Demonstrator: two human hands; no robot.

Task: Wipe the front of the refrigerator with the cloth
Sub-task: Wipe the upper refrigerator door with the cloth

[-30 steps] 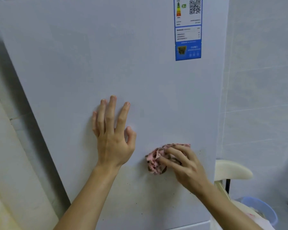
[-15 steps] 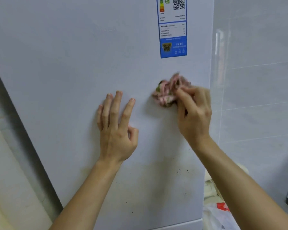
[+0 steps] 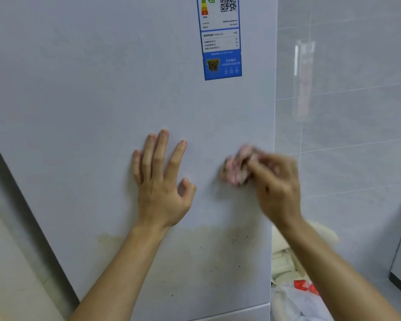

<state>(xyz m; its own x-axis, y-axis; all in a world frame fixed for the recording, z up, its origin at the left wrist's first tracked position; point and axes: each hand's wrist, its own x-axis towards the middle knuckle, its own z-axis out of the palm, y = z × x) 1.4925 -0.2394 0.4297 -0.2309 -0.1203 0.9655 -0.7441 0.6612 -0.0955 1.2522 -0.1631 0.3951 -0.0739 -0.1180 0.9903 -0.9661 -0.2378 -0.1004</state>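
The white refrigerator door (image 3: 90, 89) fills most of the view. My left hand (image 3: 162, 184) lies flat against it with fingers spread. My right hand (image 3: 276, 184), blurred by motion, grips a crumpled pink cloth (image 3: 235, 167) and holds it against the door near its right edge, level with my left hand. A yellowish stain with dark specks (image 3: 218, 246) spreads across the door below both hands.
A blue and white energy label (image 3: 221, 42) is stuck on the door's upper right. A grey tiled wall (image 3: 345, 112) stands to the right. A cream chair (image 3: 285, 256) and a plastic bag (image 3: 296, 300) sit low beside the fridge.
My right hand swept the cloth up from the stained area toward the label, then back down to mid-height. My left hand stayed flat on the door.
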